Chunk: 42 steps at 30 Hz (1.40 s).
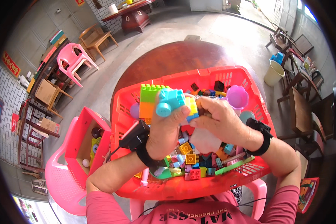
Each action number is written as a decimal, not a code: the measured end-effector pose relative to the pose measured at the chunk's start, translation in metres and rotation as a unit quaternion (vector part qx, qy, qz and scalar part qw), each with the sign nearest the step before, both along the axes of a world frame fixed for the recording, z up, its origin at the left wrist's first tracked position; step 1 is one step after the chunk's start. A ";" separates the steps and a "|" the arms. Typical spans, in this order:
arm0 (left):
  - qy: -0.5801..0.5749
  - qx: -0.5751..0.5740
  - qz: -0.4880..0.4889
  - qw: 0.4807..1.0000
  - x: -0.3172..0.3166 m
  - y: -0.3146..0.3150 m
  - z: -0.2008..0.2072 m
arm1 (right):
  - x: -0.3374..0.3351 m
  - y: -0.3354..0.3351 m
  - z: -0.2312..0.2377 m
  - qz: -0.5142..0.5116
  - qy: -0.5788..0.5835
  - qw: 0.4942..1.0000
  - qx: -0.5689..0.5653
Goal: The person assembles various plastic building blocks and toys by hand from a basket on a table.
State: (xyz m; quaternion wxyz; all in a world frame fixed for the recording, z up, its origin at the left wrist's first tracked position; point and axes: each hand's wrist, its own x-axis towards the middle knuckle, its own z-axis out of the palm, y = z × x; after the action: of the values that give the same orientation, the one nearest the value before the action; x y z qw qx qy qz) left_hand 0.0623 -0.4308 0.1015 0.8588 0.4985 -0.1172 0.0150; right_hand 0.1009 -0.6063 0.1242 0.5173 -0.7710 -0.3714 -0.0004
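Both of my hands are raised over a red plastic basket full of toy building bricks. My left hand is closed around a light-blue toy brick with a round end. Just beyond that hand is a stack with a lime-green studded brick above an orange brick; whether it joins the light-blue piece I cannot tell. My right hand pinches beside a yellow brick, which has blue below it and lies between the two hands. The right fingertips are partly hidden.
A purple scalloped cup sits at the basket's far right. The basket rests on a round wooden table. At left, a pink box with toys stands on a pink plastic chair. Farther right is a cream bin.
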 end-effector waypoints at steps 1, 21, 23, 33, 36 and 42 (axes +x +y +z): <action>0.005 0.000 -0.004 1.000 0.002 0.000 -0.001 | 0.002 -0.002 -0.001 -0.001 0.010 1.000 -0.017; 0.085 -0.012 0.011 0.996 0.043 0.044 -0.013 | 0.065 -0.050 -0.022 -0.035 -0.191 0.923 -0.331; 0.112 -0.008 0.006 0.994 0.042 0.044 -0.011 | 0.065 -0.048 -0.024 -0.029 -0.196 0.926 -0.322; 0.128 0.009 -0.016 0.992 0.041 0.042 -0.008 | 0.075 -0.057 -0.019 -0.063 -0.232 0.924 -0.298; 0.134 0.010 -0.017 0.991 0.041 0.041 -0.005 | 0.073 -0.057 -0.013 -0.076 -0.251 0.921 -0.289; 0.147 0.009 -0.026 0.989 0.037 0.037 -0.002 | 0.062 -0.055 -0.006 0.020 -0.203 0.913 -0.354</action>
State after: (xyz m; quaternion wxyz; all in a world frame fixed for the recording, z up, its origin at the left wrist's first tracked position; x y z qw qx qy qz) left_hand 0.0989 -0.3937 0.0999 0.8623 0.4997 -0.0023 -0.0820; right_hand 0.1629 -0.6610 0.1179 0.1239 -0.8793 -0.4596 -0.0157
